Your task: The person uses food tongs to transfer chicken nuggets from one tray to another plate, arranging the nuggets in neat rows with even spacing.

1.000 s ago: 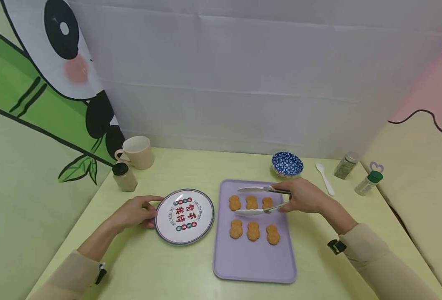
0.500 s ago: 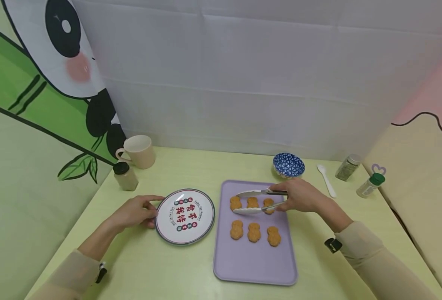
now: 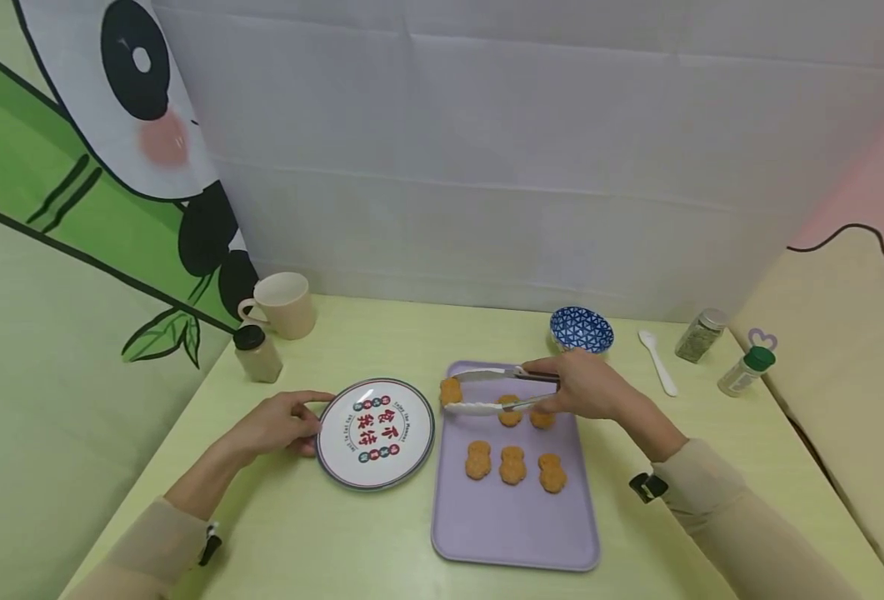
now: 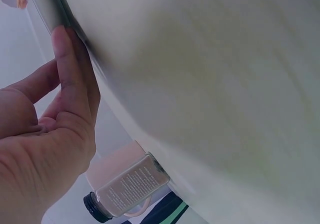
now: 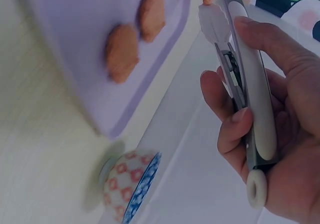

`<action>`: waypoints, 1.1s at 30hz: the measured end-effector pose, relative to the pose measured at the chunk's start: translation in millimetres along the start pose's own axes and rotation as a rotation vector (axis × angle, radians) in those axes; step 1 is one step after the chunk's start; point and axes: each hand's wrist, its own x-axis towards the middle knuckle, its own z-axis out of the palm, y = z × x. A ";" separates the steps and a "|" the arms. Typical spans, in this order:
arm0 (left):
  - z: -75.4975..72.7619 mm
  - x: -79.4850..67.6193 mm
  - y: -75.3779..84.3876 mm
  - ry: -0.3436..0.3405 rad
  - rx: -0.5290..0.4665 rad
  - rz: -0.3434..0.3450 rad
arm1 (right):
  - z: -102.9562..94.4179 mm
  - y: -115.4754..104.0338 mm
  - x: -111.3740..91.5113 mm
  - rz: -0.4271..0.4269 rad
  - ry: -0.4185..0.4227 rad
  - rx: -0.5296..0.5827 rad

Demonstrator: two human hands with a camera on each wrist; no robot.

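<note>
My left hand holds the left rim of a round white plate printed with red characters; its fingertips are at the edge in the left wrist view. In my right hand is a pair of metal tongs with pale grips, thumb on one arm and fingers curled round the other. Between the white tong tips is a golden-brown nugget, overlapping the upper left edge of the lavender tray in the head view. Several similar nuggets lie on the tray in two rows.
A blue-patterned bowl stands behind the tray. To its right are a white spoon-like utensil, a spice jar and a green-capped shaker. A beige mug and a black-lidded bottle stand back left.
The tongs have closed on the back-left nugget and moved left with it, off its spot in the row towards the plate. My left hand has stayed at the plate's rim.
</note>
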 end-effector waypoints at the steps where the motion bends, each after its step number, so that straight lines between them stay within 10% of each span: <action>1: -0.1 0.2 -0.6 0.005 -0.002 -0.005 | 0.6 -6.1 4.8 -0.005 0.001 0.000; 13: -0.6 1.8 4.1 0.012 0.021 -0.017 | 36.2 -75.8 63.5 -0.002 -0.023 -0.077; 33: -4.6 -6.1 3.3 -0.020 -0.062 -0.024 | 68.8 -114.0 91.5 -0.030 -0.044 -0.076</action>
